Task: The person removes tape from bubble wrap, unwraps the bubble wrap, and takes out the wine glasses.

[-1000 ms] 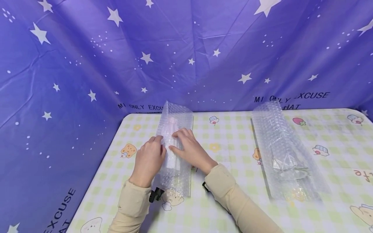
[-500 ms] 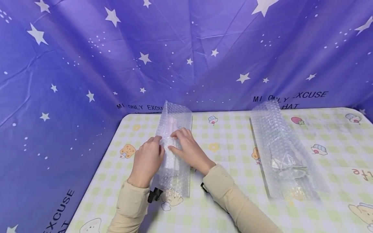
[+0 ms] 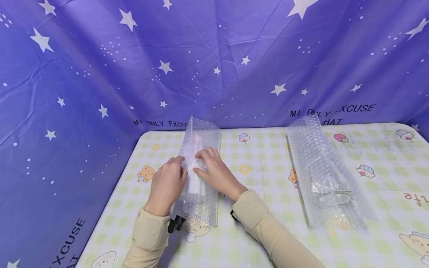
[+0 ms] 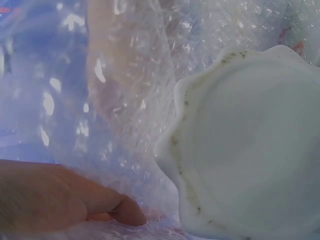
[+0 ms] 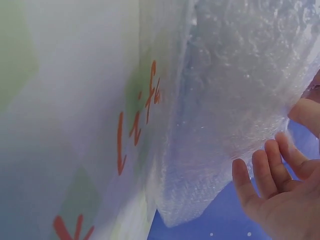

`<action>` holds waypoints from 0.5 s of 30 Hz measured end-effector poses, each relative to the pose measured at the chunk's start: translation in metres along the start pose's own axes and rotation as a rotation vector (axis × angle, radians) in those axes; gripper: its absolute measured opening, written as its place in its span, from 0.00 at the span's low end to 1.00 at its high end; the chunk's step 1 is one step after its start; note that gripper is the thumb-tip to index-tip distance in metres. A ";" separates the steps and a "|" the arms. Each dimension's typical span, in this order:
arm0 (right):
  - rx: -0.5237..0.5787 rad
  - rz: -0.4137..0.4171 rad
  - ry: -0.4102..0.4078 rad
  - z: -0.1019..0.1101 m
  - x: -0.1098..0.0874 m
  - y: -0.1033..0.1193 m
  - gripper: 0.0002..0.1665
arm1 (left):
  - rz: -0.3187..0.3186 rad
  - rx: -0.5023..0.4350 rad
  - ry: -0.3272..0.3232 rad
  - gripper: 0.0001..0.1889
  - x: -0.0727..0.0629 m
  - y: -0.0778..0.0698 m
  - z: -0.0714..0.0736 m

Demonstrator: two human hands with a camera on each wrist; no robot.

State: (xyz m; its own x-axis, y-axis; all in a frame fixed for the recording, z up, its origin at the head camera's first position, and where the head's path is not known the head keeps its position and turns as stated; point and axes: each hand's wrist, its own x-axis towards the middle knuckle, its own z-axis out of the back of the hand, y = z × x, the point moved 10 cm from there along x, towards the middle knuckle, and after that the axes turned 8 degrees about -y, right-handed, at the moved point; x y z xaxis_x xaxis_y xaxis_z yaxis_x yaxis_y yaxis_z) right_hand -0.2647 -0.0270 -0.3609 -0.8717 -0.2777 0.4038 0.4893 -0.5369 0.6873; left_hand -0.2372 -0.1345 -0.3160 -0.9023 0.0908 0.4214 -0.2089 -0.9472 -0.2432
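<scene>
A sheet of bubble wrap [image 3: 201, 216] lies lengthwise on the left part of the table, folded round a slim white object with a pinkish upper end. In the left wrist view, that white object [image 4: 255, 145] shows a round base with a scalloped, brown-speckled edge. My left hand [image 3: 167, 184] grips the left side of the wrap, fingers bent over it. From the right, my right hand [image 3: 219, 175] holds the upper layer, its thumb and index fingertip close together over the white object. The right wrist view shows the bent fingers [image 5: 260, 172] at the edge of the wrap.
Another bubble-wrap bundle [image 3: 311, 149] lies on the right, round a clear glass-like item [image 3: 330, 188] with a round rim. A checked cloth with cartoon prints covers the table [image 3: 261, 227]. Behind and to the left hangs a purple star-printed curtain [image 3: 214, 89].
</scene>
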 end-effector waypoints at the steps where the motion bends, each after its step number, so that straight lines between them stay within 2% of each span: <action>1: -0.003 0.002 0.003 0.000 0.000 0.000 0.20 | 0.001 -0.001 -0.001 0.16 0.000 0.000 0.000; 9: -0.023 0.012 -0.003 0.001 -0.001 0.000 0.22 | -0.001 -0.014 -0.007 0.17 0.000 0.001 0.002; 15: -0.007 -0.015 -0.012 0.003 -0.001 -0.001 0.23 | -0.003 -0.026 -0.030 0.17 0.000 0.003 0.006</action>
State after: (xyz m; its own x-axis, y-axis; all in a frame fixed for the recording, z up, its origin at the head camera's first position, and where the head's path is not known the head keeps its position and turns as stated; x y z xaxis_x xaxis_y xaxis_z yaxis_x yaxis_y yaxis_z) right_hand -0.2639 -0.0235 -0.3605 -0.8785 -0.2599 0.4008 0.4760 -0.5462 0.6893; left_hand -0.2359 -0.1392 -0.3112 -0.8902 0.0842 0.4478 -0.2218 -0.9385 -0.2645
